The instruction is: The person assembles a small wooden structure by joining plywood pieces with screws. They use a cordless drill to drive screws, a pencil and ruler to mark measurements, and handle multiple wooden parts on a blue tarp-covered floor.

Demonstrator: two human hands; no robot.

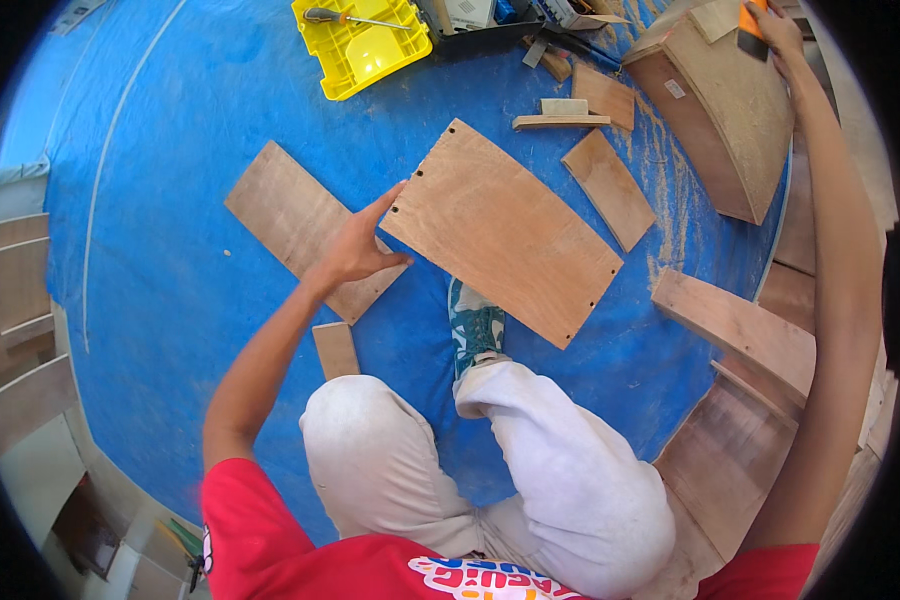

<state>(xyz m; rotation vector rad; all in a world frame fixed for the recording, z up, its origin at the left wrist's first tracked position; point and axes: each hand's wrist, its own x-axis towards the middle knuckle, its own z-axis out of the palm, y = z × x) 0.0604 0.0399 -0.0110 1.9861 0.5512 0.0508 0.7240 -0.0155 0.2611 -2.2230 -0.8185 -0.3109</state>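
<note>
Head view: left hand (352, 250), thumb and fingers wide, straddles the left corner of a drilled plywood panel (500, 235), frame centre, overlapping the sneaker (476, 328); how firmly, I cannot tell. Right hand (782, 38), upper right, grasps an orange-and-black tool (753, 38). My worry: steadied at one corner, the panel could pivot and knock that sneaker.
</note>
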